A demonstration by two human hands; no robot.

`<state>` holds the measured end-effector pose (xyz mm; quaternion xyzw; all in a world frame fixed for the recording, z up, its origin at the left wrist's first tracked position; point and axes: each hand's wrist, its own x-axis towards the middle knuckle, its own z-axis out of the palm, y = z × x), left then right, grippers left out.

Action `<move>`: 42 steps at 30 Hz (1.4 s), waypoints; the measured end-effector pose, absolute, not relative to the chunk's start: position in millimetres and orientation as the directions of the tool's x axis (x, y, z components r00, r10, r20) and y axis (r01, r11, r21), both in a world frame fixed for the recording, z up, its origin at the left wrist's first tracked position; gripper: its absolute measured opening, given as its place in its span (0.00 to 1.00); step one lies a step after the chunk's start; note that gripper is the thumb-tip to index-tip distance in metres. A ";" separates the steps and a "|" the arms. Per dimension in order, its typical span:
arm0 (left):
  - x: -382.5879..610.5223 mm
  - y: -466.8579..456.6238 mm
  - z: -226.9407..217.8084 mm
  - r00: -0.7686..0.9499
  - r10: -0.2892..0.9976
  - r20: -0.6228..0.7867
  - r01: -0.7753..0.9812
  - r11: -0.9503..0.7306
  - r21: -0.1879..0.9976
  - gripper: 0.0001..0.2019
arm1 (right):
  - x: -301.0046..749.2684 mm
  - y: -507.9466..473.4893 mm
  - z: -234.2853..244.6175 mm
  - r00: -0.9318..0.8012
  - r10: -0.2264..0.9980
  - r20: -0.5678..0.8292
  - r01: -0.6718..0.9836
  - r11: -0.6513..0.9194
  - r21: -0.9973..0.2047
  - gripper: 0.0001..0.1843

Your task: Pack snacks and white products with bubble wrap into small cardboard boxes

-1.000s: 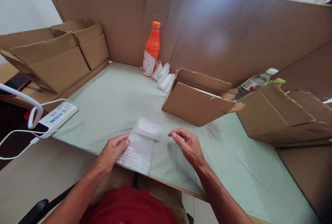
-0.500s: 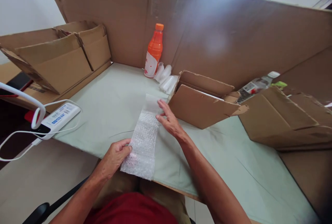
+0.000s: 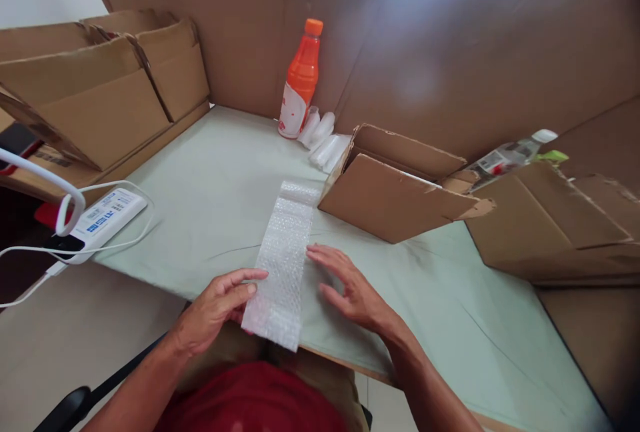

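Observation:
A strip of clear bubble wrap lies lengthwise on the pale green tabletop, its lower end reaching the front edge. My left hand is at the strip's lower left side, index finger and thumb stretched out and apart at its edge. Its other fingers are partly hidden below. To the right, my right hand is open with nothing in it, thumb and fingers spread. Its fingertips come close to the strip's right edge; whether they touch it I cannot tell.
Behind the strip stand an orange bottle and several rolled clear plastic pieces. An open cardboard box is right of centre, with a clear bottle beyond. Cardboard boxes and a cabled white power bank are left.
My right hand has moved from the strip's far end down toward me, to its right side. My left hand's index finger has stretched out. The strip's far end now looks bubbled and slightly raised.

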<state>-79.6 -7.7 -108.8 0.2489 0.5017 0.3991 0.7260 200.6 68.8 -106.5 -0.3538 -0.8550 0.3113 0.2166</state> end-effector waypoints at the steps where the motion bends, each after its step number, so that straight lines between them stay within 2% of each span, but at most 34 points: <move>1: -79.6 -7.6 -108.2 0.182 0.826 -0.534 -0.356 0.562 0.747 0.27 | 201.5 60.4 -105.3 -0.708 0.698 0.106 0.475 0.581 -0.661 0.38; 4: -77.0 -0.6 -105.5 0.150 0.823 -0.548 -0.430 0.553 0.713 0.26 | 195.3 41.3 -106.2 -0.749 0.660 0.066 0.475 0.603 -0.641 0.42; 7: -72.5 11.1 -100.9 0.124 0.832 -0.541 -0.470 0.530 0.706 0.29 | 178.4 41.3 -111.4 -0.599 0.786 0.152 0.499 0.515 -0.697 0.29; 10: -68.9 16.4 -97.6 0.030 0.890 -0.456 -0.395 0.429 0.812 0.35 | 162.0 60.2 -115.3 -0.384 0.908 0.170 0.566 0.377 -0.733 0.19; 12: -68.0 14.5 -99.1 -0.113 0.944 -0.309 -0.177 0.287 0.941 0.35 | 155.4 75.3 -117.4 -0.323 0.933 0.157 0.610 0.333 -0.719 0.19; 14: -67.9 11.2 -104.7 -0.190 0.981 -0.048 0.184 0.084 0.979 0.29 | 151.8 86.6 -121.1 -0.315 0.936 0.159 0.648 0.335 -0.684 0.23; 16: -68.1 9.7 -113.3 -0.077 0.969 0.236 0.524 -0.162 0.836 0.23 | 150.5 91.9 -127.0 -0.321 0.930 0.178 0.683 0.358 -0.636 0.26; 18: -68.3 11.4 -122.3 0.136 0.913 0.384 0.703 -0.362 0.613 0.21 | 151.7 92.1 -133.1 -0.322 0.922 0.214 0.712 0.385 -0.588 0.28; 20: -68.8 15.5 -129.5 0.279 0.875 0.395 0.767 -0.450 0.458 0.22 | 156.1 88.7 -136.4 -0.312 0.912 0.265 0.729 0.409 -0.550 0.30; 22: -69.9 20.4 -133.9 0.331 0.868 0.370 0.794 -0.468 0.387 0.21 | 162.7 83.1 -134.7 -0.323 0.888 0.327 0.723 0.454 -0.521 0.32; 24: -71.1 25.2 -136.1 0.351 0.862 0.366 0.804 -0.478 0.354 0.21 | 168.6 76.4 -128.9 -0.387 0.844 0.371 0.691 0.532 -0.490 0.30; 27: -72.1 32.0 -137.6 0.379 0.843 0.382 0.799 -0.506 0.324 0.21 | 167.9 68.1 -120.8 -0.540 0.763 0.356 0.635 0.647 -0.423 0.28; 30: -71.7 36.4 -136.5 0.385 0.822 0.420 0.795 -0.526 0.300 0.18 | 156.1 65.6 -120.7 -0.626 0.713 0.314 0.610 0.700 -0.371 0.17; 32: -71.6 34.9 -132.7 0.368 0.815 0.447 0.786 -0.530 0.319 0.14 | 148.8 65.0 -121.0 -0.614 0.733 0.294 0.611 0.676 -0.411 0.10; 35: -73.0 23.2 -122.9 0.336 0.830 0.444 0.733 -0.527 0.431 0.10 | 148.7 57.8 -113.7 -0.577 0.796 0.181 0.600 0.564 -0.567 0.11; 38: -74.1 8.4 -115.3 0.332 0.866 0.375 0.666 -0.497 0.556 0.09 | 161.2 41.8 -101.7 -0.590 0.807 0.028 0.565 0.438 -0.699 0.11; 40: -73.1 3.6 -115.2 0.318 0.885 0.339 0.660 -0.464 0.592 0.09 | 171.0 29.1 -97.0 -0.553 0.830 0.071 0.563 0.435 -0.703 0.11; 42: -70.6 4.5 -119.0 0.294 0.895 0.336 0.676 -0.443 0.588 0.10 | 176.9 17.1 -96.3 -0.492 0.839 0.231 0.585 0.516 -0.626 0.11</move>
